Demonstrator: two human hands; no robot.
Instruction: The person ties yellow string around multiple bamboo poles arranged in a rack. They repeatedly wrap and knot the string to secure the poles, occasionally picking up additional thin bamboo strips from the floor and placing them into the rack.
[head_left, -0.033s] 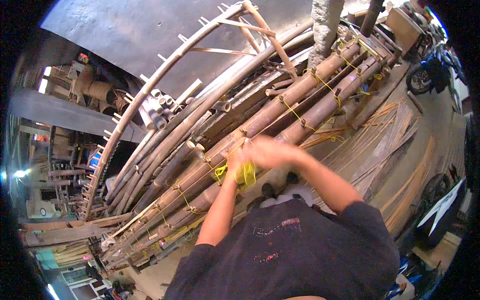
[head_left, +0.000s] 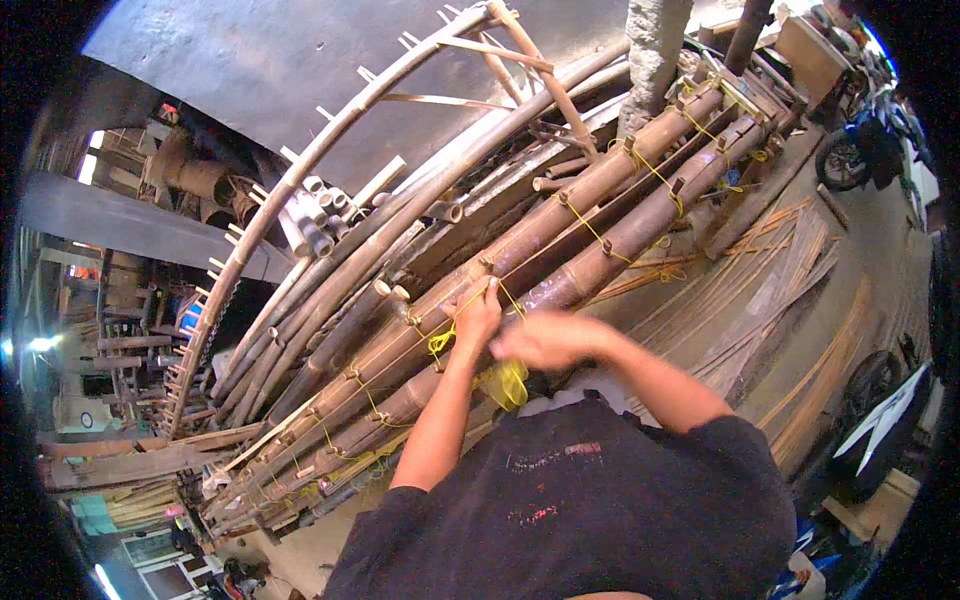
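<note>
Two long bamboo poles (head_left: 560, 285) run diagonally in front of me, with short pegs (head_left: 487, 265) standing out of them and yellow cord (head_left: 585, 225) strung zigzag between. My left hand (head_left: 478, 312) is on the farther pole beside a peg, its fingers pinched on the cord. Closer to my body, my right hand (head_left: 548, 341) is closed and slightly blurred over the nearer pole, gripping the cord. Below it hangs a loose bundle of yellow cord (head_left: 506, 384). A small cord loop (head_left: 440, 340) shows by my left wrist. The fingertips of my right hand are hidden.
A curved bamboo frame with pegs (head_left: 262, 222) leans behind the poles, near cut bamboo tubes (head_left: 318, 235). A rough pillar (head_left: 652, 60) stands at the back. Bamboo strips (head_left: 815, 350) lie on the floor at right, with motorcycles (head_left: 850, 160) beyond.
My right hand has moved off my left hand, toward my body, and the cord bundle hangs lower. My left hand has stayed at the peg and now shows plainly.
</note>
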